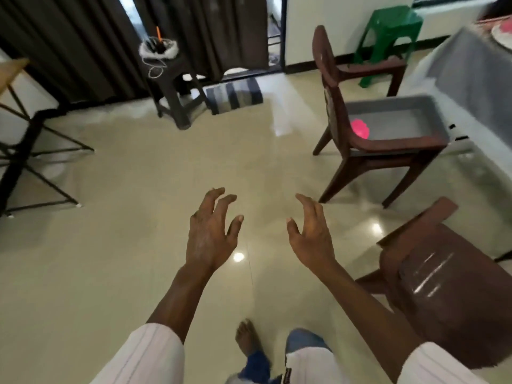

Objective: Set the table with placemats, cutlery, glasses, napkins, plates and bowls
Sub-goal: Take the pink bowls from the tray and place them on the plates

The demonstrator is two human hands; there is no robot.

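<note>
Two hands, the left hand [210,234] and the right hand [310,234], hover empty over the glossy tile floor [124,245], so the hazards lie in the walk, not in any hold. A bare foot [246,336] on that shining tile could slip, which I judge the nearest risk. To the right, the near brown chair [443,286] stands just beside the right forearm, and a swing of that arm could knock it. Farther off, a grey tub [388,102] sits on the seat of the far brown chair [324,51] with a blurred pink item [359,128] inside; a hasty grab could tip the tub off the seat. The cloth-covered worktop [471,65] is at far right, with a plate [502,37] cut off at the corner of view.

The left hand is back up, fingers spread and loosely curved, its grip apart on nothing. The right hand is thumb side up, fingers curved forward, its grip apart too — nothing held. They are near each other, not touching.
</note>
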